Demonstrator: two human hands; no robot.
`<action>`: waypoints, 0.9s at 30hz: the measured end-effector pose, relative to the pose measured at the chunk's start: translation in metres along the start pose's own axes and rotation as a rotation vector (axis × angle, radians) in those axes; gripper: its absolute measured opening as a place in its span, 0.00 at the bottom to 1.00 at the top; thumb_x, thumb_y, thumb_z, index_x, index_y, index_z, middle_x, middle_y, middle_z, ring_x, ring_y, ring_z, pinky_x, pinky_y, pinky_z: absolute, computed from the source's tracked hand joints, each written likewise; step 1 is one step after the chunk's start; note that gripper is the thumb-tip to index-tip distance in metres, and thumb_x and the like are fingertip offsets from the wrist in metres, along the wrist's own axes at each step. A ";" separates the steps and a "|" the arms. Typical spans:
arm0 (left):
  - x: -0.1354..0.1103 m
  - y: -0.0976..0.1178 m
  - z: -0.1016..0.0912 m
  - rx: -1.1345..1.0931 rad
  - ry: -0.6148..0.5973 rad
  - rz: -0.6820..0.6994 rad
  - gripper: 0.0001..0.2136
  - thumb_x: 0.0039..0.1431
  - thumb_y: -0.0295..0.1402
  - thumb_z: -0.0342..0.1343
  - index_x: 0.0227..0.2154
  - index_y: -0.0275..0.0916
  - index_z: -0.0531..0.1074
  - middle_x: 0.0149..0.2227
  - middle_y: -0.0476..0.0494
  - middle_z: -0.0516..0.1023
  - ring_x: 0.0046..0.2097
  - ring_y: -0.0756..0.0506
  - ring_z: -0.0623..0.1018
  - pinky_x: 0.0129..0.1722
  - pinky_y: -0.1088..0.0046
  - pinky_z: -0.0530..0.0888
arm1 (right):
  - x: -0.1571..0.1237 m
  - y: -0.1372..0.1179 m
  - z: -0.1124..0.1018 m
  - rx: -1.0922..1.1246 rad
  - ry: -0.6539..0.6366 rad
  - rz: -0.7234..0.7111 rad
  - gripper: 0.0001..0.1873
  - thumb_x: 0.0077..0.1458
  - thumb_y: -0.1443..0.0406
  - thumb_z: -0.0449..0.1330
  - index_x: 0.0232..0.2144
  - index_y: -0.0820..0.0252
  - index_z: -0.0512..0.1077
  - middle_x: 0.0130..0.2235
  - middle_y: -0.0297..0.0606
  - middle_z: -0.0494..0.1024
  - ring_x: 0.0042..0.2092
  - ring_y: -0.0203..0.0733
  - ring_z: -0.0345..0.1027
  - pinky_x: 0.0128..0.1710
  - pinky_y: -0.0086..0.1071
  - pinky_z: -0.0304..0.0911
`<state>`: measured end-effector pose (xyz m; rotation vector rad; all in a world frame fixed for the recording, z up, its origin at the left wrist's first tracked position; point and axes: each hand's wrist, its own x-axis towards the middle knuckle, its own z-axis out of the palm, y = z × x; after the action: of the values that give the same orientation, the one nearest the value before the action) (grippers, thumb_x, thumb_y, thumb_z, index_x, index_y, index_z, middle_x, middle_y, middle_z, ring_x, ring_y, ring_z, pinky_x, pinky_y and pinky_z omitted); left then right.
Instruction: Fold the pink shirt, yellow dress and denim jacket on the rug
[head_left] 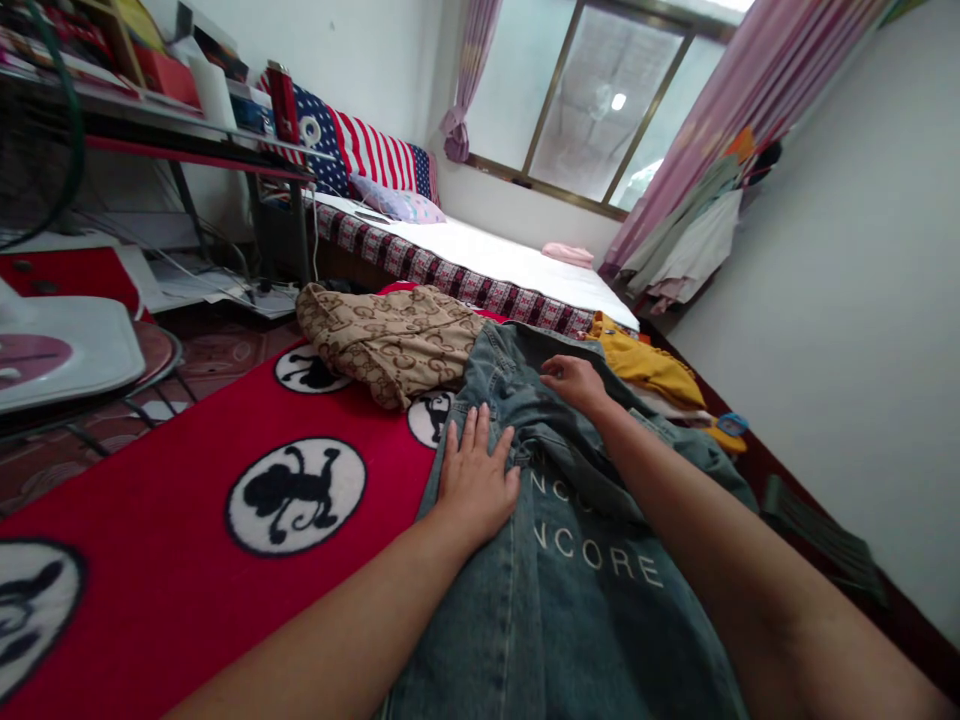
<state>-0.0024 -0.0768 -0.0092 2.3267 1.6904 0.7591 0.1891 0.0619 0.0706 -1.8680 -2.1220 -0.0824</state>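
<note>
A red blanket (176, 460) is spread widest here. Over its right part lies the blue denim garment (570, 615) (it carries pale letters (597, 556)), directly below both hands. Beyond, a brown patterned cloth (397, 340) touches it. The left hand (478, 475) rests flat on the denim, fingers spread, grasping nothing. The right hand (579, 382) is half curled at the garment's far part; whether it grips fabric, I cannot tell.

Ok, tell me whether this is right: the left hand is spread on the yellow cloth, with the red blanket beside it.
Wrong cloth: the head view shows the left hand spread on the denim. The red blanket is beside it, as you say.
</note>
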 end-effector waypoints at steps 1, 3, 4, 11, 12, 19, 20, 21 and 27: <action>0.000 0.000 0.000 0.005 -0.002 0.001 0.27 0.60 0.43 0.49 0.62 0.45 0.61 0.70 0.41 0.46 0.69 0.35 0.45 0.66 0.48 0.43 | -0.011 0.007 -0.011 -0.016 0.017 0.022 0.13 0.52 0.63 0.62 0.41 0.57 0.77 0.39 0.36 0.80 0.40 0.39 0.72 0.38 0.28 0.62; 0.000 -0.001 0.001 0.016 -0.006 0.005 0.27 0.60 0.43 0.49 0.62 0.44 0.61 0.70 0.39 0.45 0.69 0.35 0.46 0.66 0.48 0.43 | -0.034 0.019 -0.034 -0.071 0.051 0.076 0.11 0.53 0.64 0.61 0.40 0.57 0.77 0.37 0.36 0.80 0.38 0.40 0.72 0.36 0.28 0.61; 0.000 -0.001 0.001 0.023 -0.004 0.009 0.27 0.61 0.42 0.49 0.63 0.43 0.61 0.69 0.38 0.45 0.69 0.35 0.46 0.65 0.48 0.43 | -0.047 0.025 -0.044 -0.115 0.071 0.098 0.11 0.54 0.63 0.61 0.40 0.57 0.77 0.35 0.36 0.80 0.38 0.40 0.72 0.35 0.29 0.60; 0.001 0.000 0.000 0.073 0.000 0.025 0.27 0.62 0.42 0.48 0.62 0.40 0.62 0.69 0.33 0.45 0.69 0.34 0.47 0.65 0.48 0.43 | -0.133 0.039 -0.063 -0.474 -0.048 0.188 0.32 0.50 0.41 0.57 0.47 0.57 0.72 0.44 0.47 0.78 0.41 0.54 0.73 0.35 0.38 0.62; 0.001 0.000 0.000 0.076 -0.002 0.029 0.27 0.62 0.42 0.48 0.62 0.40 0.61 0.69 0.32 0.45 0.69 0.34 0.47 0.65 0.48 0.44 | -0.141 0.039 -0.060 -0.496 -0.105 0.192 0.36 0.48 0.39 0.57 0.49 0.57 0.70 0.46 0.49 0.77 0.41 0.56 0.73 0.35 0.39 0.63; 0.000 -0.003 0.002 0.070 0.022 0.050 0.26 0.62 0.41 0.49 0.63 0.48 0.60 0.69 0.36 0.47 0.69 0.33 0.49 0.64 0.48 0.46 | -0.163 0.066 -0.066 -0.288 0.018 0.293 0.08 0.50 0.65 0.58 0.32 0.62 0.74 0.38 0.52 0.78 0.44 0.59 0.73 0.44 0.46 0.64; 0.001 -0.003 0.002 0.067 0.023 0.050 0.26 0.61 0.41 0.49 0.63 0.49 0.60 0.69 0.37 0.47 0.69 0.33 0.49 0.64 0.47 0.46 | -0.164 0.075 -0.073 -0.116 0.186 0.353 0.07 0.48 0.66 0.58 0.31 0.62 0.74 0.36 0.51 0.78 0.44 0.59 0.72 0.46 0.48 0.64; 0.001 -0.003 0.001 0.063 0.020 0.052 0.25 0.61 0.41 0.49 0.62 0.50 0.60 0.69 0.38 0.47 0.69 0.33 0.49 0.64 0.47 0.47 | -0.164 0.085 -0.081 0.069 0.367 0.413 0.08 0.48 0.64 0.58 0.31 0.61 0.74 0.36 0.50 0.78 0.45 0.59 0.72 0.46 0.49 0.64; 0.000 -0.002 -0.005 0.025 -0.030 0.091 0.21 0.62 0.40 0.50 0.57 0.56 0.67 0.69 0.44 0.49 0.68 0.33 0.50 0.64 0.47 0.48 | -0.159 0.116 -0.119 0.790 0.721 0.576 0.25 0.57 0.65 0.36 0.47 0.61 0.68 0.46 0.49 0.76 0.43 0.48 0.74 0.39 0.46 0.72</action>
<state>-0.0063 -0.0769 -0.0053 2.4340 1.6007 0.7183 0.3416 -0.1025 0.1227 -1.5319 -0.8925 0.1667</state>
